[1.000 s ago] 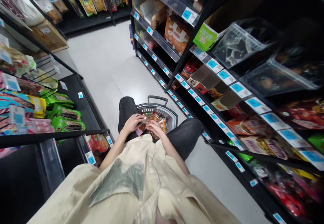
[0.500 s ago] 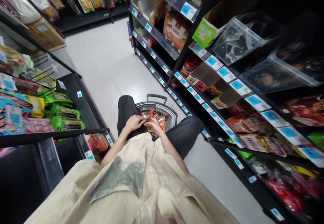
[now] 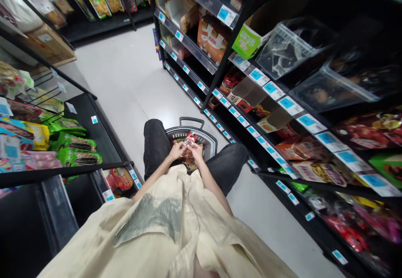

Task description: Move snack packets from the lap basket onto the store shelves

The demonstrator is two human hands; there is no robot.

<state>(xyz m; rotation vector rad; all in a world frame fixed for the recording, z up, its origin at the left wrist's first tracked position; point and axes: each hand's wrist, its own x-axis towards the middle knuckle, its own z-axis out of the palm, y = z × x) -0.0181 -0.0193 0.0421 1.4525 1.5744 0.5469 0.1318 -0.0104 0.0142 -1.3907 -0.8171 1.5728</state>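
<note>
Between my knees stands a dark plastic basket (image 3: 211,137) with a grey rim, its handle lying toward the far side. Several small wrapped snacks (image 3: 188,160) lie in it, partly covered by my hands. Over the basket, my left hand (image 3: 177,149) pinches the left side of a small red and silver snack packet (image 3: 190,138). The fingers of my right hand (image 3: 195,150) are closed on the same packet from the right. Both hands are close together, and the packet's lower part is hidden by the fingers.
Dark shelves with price tags (image 3: 288,104) rise close on my right, holding clear plastic bins (image 3: 284,47) and snack bags. On the left, another shelf holds green snack bags (image 3: 78,156). Pale floor (image 3: 116,68) runs ahead to a far rack; a cardboard box (image 3: 52,43) stands at far left.
Both hands have come closer together and lifted slightly, with the red and silver packet now held upright between the fingers. The view has shifted a little to the right.
</note>
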